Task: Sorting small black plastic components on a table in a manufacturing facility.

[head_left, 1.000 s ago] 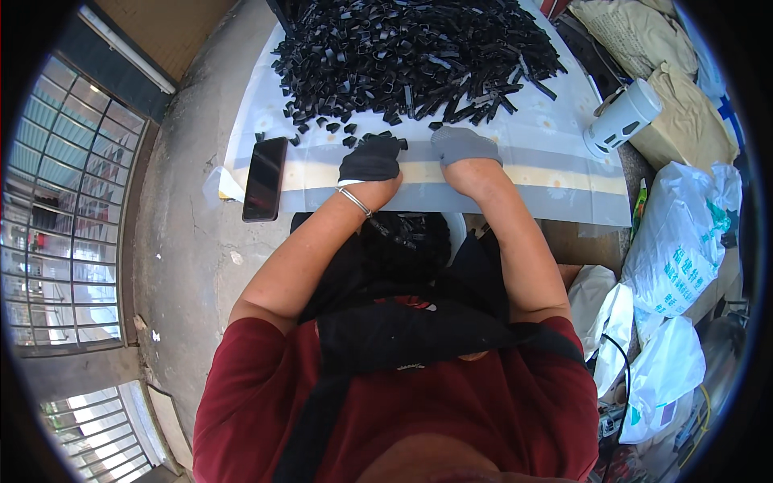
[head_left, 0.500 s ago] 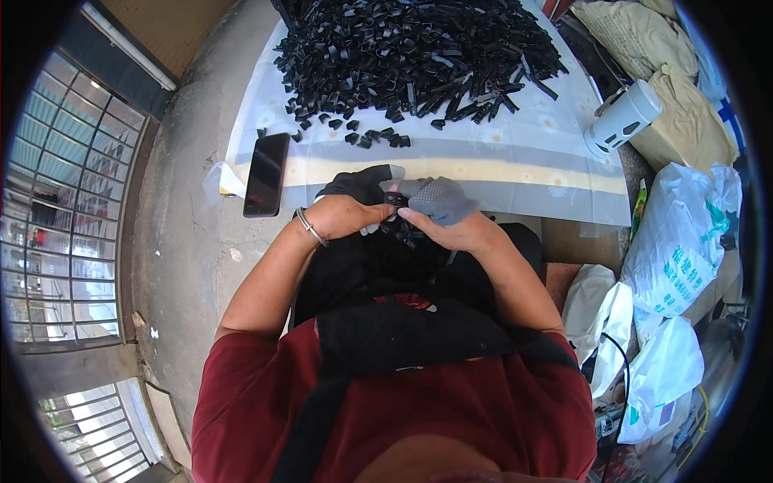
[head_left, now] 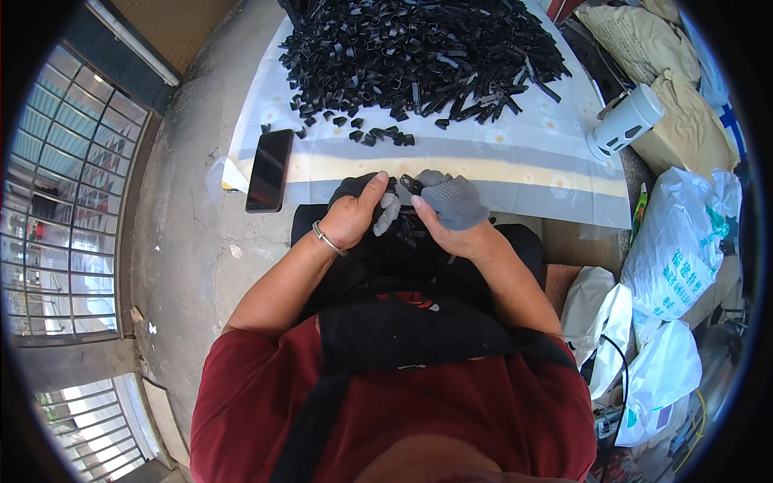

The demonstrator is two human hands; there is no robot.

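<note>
Pinching a small black piece just above frame centre: right hand, thumb against fingers.
Left hand curled, contents unclear; hands parted since touching half a second ago. Heap of black pieces upper centre. Blue-green lettering on white bag, right.

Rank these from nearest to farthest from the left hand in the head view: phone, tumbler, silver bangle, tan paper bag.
From the left hand:
1. Silver bangle, at its wrist.
2. Phone, on the tablecloth, left of it.
3. Tumbler, near the tablecloth's right edge.
4. Tan paper bag, right of the tumbler.
</note>
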